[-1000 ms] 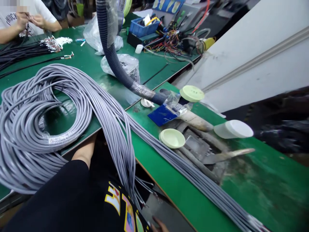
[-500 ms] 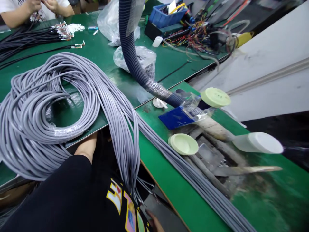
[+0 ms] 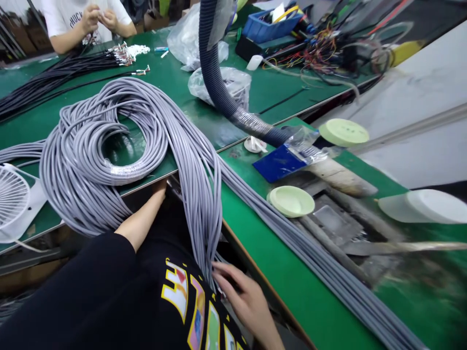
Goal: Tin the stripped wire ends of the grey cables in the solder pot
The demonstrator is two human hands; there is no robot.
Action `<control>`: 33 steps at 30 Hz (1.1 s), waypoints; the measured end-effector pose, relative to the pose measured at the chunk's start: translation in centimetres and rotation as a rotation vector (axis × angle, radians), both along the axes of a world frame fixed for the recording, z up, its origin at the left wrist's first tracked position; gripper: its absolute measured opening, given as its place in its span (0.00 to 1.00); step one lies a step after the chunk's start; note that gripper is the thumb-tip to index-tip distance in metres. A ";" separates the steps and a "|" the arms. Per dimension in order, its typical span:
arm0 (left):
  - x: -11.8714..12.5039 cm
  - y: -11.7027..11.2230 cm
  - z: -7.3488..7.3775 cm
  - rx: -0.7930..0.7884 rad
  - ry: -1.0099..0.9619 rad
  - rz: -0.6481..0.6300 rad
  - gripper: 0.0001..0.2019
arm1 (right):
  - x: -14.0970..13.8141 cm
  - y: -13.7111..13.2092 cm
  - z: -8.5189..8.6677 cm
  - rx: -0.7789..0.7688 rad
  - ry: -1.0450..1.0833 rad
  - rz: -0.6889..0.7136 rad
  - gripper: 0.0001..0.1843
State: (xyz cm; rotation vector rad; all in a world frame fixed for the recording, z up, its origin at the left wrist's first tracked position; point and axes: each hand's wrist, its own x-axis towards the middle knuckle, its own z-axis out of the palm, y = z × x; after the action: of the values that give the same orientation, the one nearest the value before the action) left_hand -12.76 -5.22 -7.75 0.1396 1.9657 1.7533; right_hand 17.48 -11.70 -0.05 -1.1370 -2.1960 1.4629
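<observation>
A large coil of grey cables (image 3: 91, 150) lies on the green table, one part wrapped in clear film. From it a loose bundle of grey cables (image 3: 195, 209) hangs over the table's edge toward my lap. My right hand (image 3: 244, 296) is beside the lower end of that hanging bundle, fingers stretched out and apart, fingertips at its edge; whether they touch is unclear. My left hand (image 3: 159, 188) reaches under the table edge below the coil, its fingers hidden. Another run of straight grey cables (image 3: 292, 238) stretches across the right-hand table.
A ribbed dark hose (image 3: 219, 92) comes down to the right table, near a blue plate (image 3: 279, 164), pale green lids (image 3: 292, 201) and a worn metal fixture (image 3: 332, 223). A white fan (image 3: 14, 204) stands left. Across the table a person (image 3: 98, 24) handles small parts by black cables (image 3: 65, 73).
The view has shifted left, so the table things appear farther right. My right hand has come up from the lower edge to the hanging cable ends. More of my left forearm shows.
</observation>
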 end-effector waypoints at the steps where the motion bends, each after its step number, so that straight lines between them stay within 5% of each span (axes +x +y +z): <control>1: 0.3 -0.4 -0.5 -0.010 -0.035 0.036 0.17 | -1.6 0.6 0.3 0.043 0.056 0.063 0.15; 8: 3.3 -6.2 -1.4 0.060 -0.259 0.059 0.14 | -10.3 3.0 -1.2 0.254 0.305 0.363 0.14; 12: 5.0 -9.6 -0.4 0.130 -0.279 -0.016 0.21 | -11.4 3.6 -2.9 0.318 0.224 0.290 0.14; 15: 5.6 -11.3 1.2 0.158 -0.259 -0.105 0.24 | -11.5 3.8 -2.3 0.333 0.213 0.230 0.16; 18: 5.7 -12.3 3.7 0.198 -0.114 -0.385 0.27 | -12.2 3.7 0.8 0.413 0.199 0.250 0.25; 21: 5.3 -12.8 6.9 0.264 0.029 -0.627 0.34 | -12.8 3.5 6.0 0.600 0.102 0.354 0.33; 27: 4.5 -11.3 12.5 0.361 0.197 -1.111 0.38 | -10.6 1.8 15.5 0.921 0.071 0.308 0.27; 31: 6.3 -9.0 15.6 0.625 0.229 -1.388 0.42 | -8.3 0.0 18.3 1.051 0.081 0.198 0.20; 33: 7.5 -8.3 16.9 0.608 0.247 -1.536 0.39 | -7.0 -0.3 18.4 1.152 0.069 0.171 0.19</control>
State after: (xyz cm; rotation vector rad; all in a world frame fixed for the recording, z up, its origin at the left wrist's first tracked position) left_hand -5.30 -13.55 9.17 1.5970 0.7280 1.0851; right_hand 10.46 -11.99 18.37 -0.4675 -2.4680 0.0861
